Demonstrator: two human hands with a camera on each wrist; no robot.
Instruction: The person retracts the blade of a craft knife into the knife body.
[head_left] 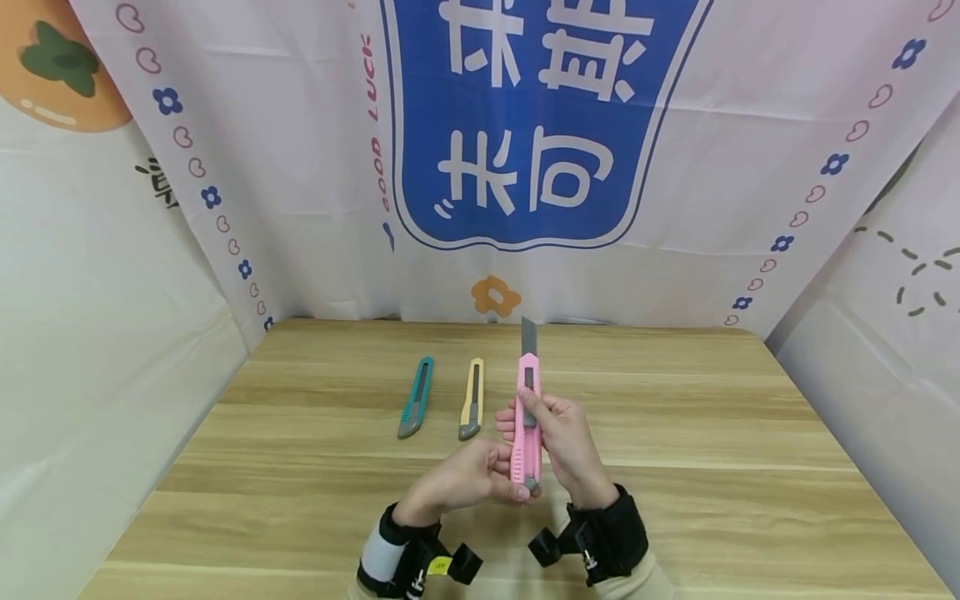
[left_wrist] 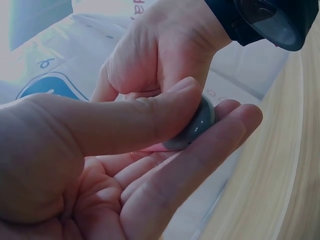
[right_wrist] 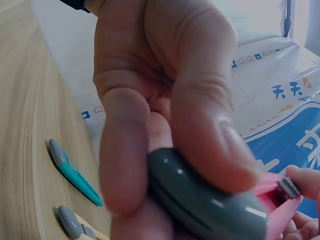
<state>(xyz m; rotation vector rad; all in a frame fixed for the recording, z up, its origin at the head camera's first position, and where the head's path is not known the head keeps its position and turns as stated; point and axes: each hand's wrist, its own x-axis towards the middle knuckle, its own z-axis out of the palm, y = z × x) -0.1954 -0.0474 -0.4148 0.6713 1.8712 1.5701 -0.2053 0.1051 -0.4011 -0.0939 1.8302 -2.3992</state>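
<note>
A pink utility knife [head_left: 528,458] stands up between both hands, its wide grey blade [head_left: 529,337] extended out of the top. My left hand [head_left: 467,477] pinches the lower end; in the left wrist view the thumb and fingers hold its grey end cap [left_wrist: 200,125]. Higher up, my right hand [head_left: 570,437] grips the body from the right. Its thumb presses on the grey slider [right_wrist: 200,197], seen close in the right wrist view. To the left on the table lie a yellow utility knife [head_left: 472,396] and a teal utility knife [head_left: 417,396].
The wood-grain table [head_left: 697,433] ends at a printed white cloth [head_left: 315,167] hanging behind it, and more pale cloth hangs at both sides. Each wrist wears a black strap with a small camera, such as the right strap [head_left: 615,533].
</note>
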